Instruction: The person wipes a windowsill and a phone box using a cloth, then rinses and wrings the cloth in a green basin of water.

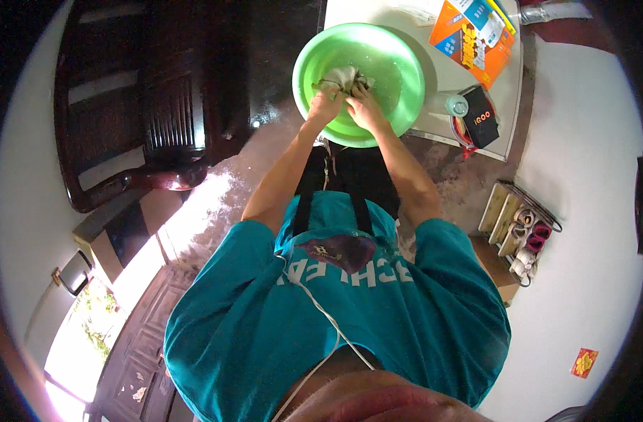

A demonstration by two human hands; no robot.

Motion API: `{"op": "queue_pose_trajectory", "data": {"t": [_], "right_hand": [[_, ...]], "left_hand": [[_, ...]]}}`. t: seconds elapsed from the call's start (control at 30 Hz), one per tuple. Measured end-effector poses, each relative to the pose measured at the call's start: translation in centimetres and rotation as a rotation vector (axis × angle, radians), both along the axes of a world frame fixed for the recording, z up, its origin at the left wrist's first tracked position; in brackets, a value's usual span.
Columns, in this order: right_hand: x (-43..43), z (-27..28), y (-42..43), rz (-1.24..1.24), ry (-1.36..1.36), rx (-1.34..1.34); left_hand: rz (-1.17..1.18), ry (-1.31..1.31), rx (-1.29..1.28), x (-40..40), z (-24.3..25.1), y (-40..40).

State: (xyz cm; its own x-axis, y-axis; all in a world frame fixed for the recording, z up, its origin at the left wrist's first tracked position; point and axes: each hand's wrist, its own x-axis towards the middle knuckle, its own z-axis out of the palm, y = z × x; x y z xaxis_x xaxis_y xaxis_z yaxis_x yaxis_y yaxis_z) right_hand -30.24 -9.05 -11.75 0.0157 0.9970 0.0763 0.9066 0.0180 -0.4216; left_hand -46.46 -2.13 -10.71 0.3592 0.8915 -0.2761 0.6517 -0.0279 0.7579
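Note:
A round green plastic basin sits at the front edge of a pale tabletop, with what looks like clear water inside. In it lies a bunched wet cloth, whitish with darker parts. My left hand has its fingers closed on the near left side of the cloth. Close beside it, my right hand grips the darker right part, fingertips bent into the folds. Both thumbs point inward and nearly meet. The exact shape of the cloth is hidden by its folds and my fingers.
Right of the basin stand a clear bottle with a pale green cap and a black iQOO box in a container. Orange printed packaging lies behind. A dark wooden bench is at left, a shoe rack at right.

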Motion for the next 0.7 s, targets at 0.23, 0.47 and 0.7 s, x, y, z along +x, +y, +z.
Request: {"op": "queue_pose_trajectory", "data": {"t": [0.23, 0.47, 0.7], "right_hand": [[-0.2, -2.4, -0.9, -0.110, -0.122, -0.069], [1.5, -1.4, -0.4, -0.240, 0.077, -0.110], [1.6, -0.6, 0.0, -0.270, -0.151, 0.259]], "left_hand": [[-0.103, 0.097, -0.221, 0.1, 4.0, 0.1], [-0.100, -0.009, -0.232, -0.4, 2.7, -0.7], [-0.099, 0.011, -0.307, -0.9, 3.7, -1.3]]}}
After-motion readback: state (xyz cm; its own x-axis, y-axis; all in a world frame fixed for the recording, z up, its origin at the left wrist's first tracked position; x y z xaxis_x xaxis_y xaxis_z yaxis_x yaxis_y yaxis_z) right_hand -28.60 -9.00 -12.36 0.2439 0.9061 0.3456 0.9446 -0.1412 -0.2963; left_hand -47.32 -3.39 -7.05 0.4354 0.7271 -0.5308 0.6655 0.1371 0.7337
